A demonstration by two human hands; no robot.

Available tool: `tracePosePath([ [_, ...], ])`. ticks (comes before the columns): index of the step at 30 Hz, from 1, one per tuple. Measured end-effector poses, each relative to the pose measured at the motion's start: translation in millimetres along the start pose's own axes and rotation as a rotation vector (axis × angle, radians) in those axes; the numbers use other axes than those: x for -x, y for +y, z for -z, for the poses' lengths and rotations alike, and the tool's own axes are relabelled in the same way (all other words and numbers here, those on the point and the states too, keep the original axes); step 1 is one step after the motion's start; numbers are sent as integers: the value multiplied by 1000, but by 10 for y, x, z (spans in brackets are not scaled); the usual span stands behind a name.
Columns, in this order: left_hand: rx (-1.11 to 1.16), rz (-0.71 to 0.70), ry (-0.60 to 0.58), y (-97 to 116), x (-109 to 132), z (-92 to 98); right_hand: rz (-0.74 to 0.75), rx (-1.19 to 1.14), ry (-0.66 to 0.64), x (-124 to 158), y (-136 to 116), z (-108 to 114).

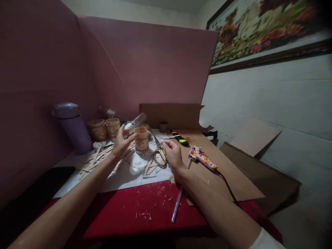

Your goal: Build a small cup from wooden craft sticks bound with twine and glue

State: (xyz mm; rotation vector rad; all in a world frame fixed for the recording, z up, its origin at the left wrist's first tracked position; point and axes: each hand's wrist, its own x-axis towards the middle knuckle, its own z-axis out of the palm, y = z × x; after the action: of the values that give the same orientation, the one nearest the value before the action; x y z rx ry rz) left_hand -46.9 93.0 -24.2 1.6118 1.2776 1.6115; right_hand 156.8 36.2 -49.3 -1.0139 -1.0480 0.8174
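A small wooden cup point(141, 141) with a scalloped rim stands upright on white paper. Beside its left side is my left hand point(120, 143), fingers apart, the thumb reaching toward the rim; I cannot tell whether it touches. My right hand point(172, 152) is closed in a pinch to the right of the cup, and whatever lies between the fingertips is too small to make out. Between the cup and that hand lie scissors point(160, 158) with gold-coloured handles. Loose flat wooden craft sticks point(94, 159) are strewn under and behind my left hand.
Two more wooden cups point(97, 130), a purple tumbler point(74, 129) and a clear plastic bottle point(137, 121) stand or lie behind. On cardboard point(233, 183) at right rest a yellow-black utility knife point(181, 138) and a flower-patterned glue gun point(203, 159) with its cord. Wood chips dot the red cloth point(124, 214).
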Motion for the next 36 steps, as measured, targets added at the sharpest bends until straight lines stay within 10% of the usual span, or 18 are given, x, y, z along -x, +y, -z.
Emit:
tracePosePath([
  [12,-440,-135,-122,291,-239,-231,-1,7,-6,-30,38,9],
  [29,37,27,-327,389,-216,-90,16,7,-27,-2,11,-8],
  [36,-300,-106,-241,401,-277,-155,12,8,-33,-4,3,-6],
])
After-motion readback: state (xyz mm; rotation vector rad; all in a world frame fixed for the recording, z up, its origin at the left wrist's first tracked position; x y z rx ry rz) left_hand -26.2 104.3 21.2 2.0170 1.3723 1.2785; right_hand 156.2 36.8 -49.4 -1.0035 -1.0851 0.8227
